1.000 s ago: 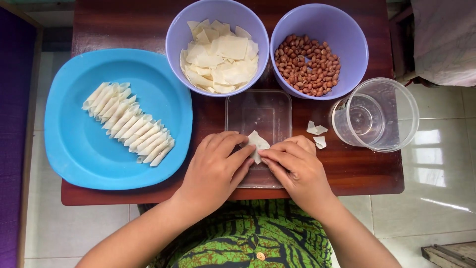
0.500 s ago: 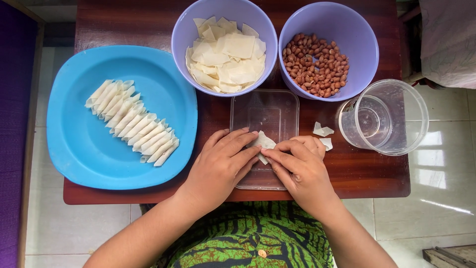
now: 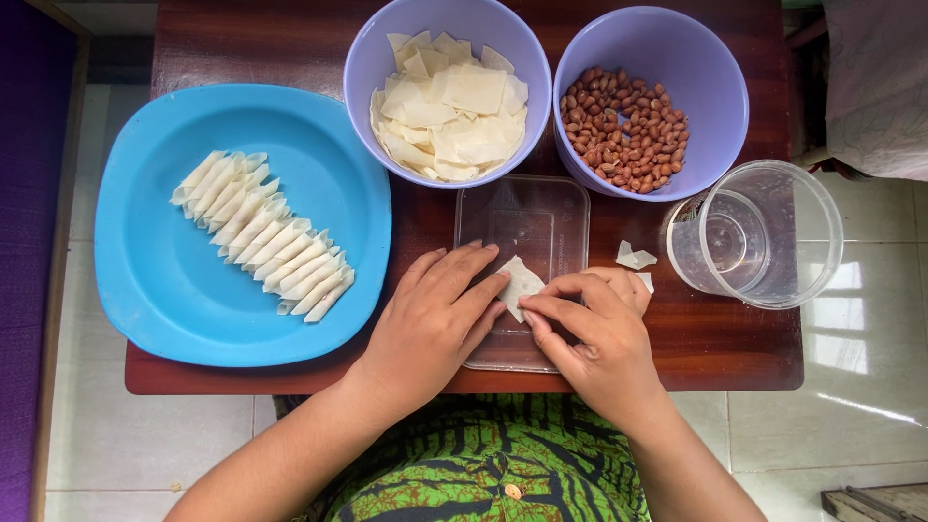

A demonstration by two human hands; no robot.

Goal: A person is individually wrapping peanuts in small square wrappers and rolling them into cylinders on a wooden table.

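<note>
On the left of the dark wooden desk sits a blue plate carrying a slanted row of rolled wrappers, packed side by side and touching.

At the near middle, the left hand rests with fingers spread flat over a clear plastic lid, its fingertips pinning the left edge of a small pale wrapper. That wrapper lies on the lid, just near of its middle, between the two hands. It looks paper-thin, light and limp, likely to tear or crease if tugged, and probably a little tacky. It is best taken by a corner or edge with fingertips only, with light, even pressure. The right hand is curled, thumb and forefinger pinched on the wrapper's near right edge.

Beyond the lid, a lilac bowl holds a loose heap of flat square wrappers. To its right a second lilac bowl holds peanuts with reddish skins; these are small, hard, and apt to roll. Two torn wrapper scraps lie on the desk just right of the lid. Furthest right stands a clear plastic tub, seemingly empty, overhanging the desk's right edge.
</note>
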